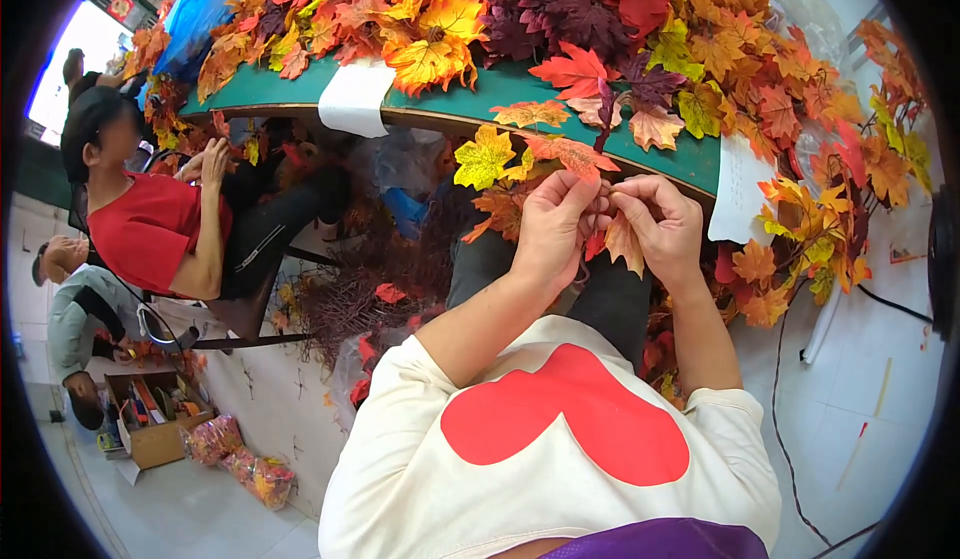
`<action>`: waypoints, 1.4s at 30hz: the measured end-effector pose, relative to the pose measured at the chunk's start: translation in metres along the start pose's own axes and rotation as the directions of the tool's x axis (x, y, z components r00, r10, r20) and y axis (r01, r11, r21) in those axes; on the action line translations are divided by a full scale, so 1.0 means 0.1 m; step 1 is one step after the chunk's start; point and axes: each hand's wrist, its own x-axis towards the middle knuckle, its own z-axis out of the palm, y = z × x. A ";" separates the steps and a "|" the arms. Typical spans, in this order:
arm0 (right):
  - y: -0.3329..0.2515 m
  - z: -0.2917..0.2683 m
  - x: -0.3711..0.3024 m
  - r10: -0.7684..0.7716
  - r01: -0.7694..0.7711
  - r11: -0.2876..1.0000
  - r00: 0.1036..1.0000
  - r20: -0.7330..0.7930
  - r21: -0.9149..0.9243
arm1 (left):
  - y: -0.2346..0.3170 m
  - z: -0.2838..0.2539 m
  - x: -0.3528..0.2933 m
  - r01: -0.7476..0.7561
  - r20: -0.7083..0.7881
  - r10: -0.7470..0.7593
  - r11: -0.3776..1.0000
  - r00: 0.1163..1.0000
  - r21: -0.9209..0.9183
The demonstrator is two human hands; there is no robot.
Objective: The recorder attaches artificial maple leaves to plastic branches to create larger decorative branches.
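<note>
My left hand [553,227] is closed in a pinch on an artificial leaf garland, whose orange maple leaf [572,153] and yellow leaf [484,157] stick out above and to the left of it. Close beside it, my right hand [660,227] pinches with thumb and forefinger at the same stem. A pale orange leaf [624,246] hangs between the hands. The fingertips nearly meet, and the exact spot they grip is too small to make out. Both hands are over my lap, just in front of the green table's edge [690,167].
Heaped artificial leaves [440,29] cover the table. White paper sheets [357,97] [738,191] hang over its edge. A co-worker in red [150,229] sits at the left. Brown stems [370,294] are piled below. A cardboard box [160,429] and a black cord [778,409] lie on the floor.
</note>
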 end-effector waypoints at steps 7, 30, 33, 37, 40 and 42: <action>0.06 -0.01 -0.02 -0.068 0.067 0.994 0.998 -0.008 -0.086 | -0.03 0.02 -0.01 -0.073 0.019 0.073 0.997 0.997 0.033; -0.04 0.02 -0.05 -0.111 0.098 0.973 0.992 -0.055 -0.207 | -0.04 0.00 -0.01 -0.115 0.046 0.108 0.980 0.993 0.165; -0.08 0.05 -0.07 -0.157 0.132 0.956 0.985 -0.075 -0.262 | -0.06 -0.02 -0.03 -0.121 0.053 0.112 0.974 0.992 0.192; -0.04 0.09 -0.09 -0.216 0.177 0.926 0.973 -0.083 -0.335 | -0.14 -0.01 -0.05 -0.146 0.023 0.144 0.969 0.989 0.199; -0.04 0.12 -0.09 -0.289 0.239 0.891 0.954 -0.076 -0.386 | -0.18 -0.08 -0.06 -0.128 -0.007 0.131 0.975 0.991 0.181; -0.04 0.10 -0.07 -0.261 0.225 0.904 0.964 -0.053 -0.364 | -0.16 -0.05 -0.07 -0.101 -0.008 0.104 0.985 0.995 0.143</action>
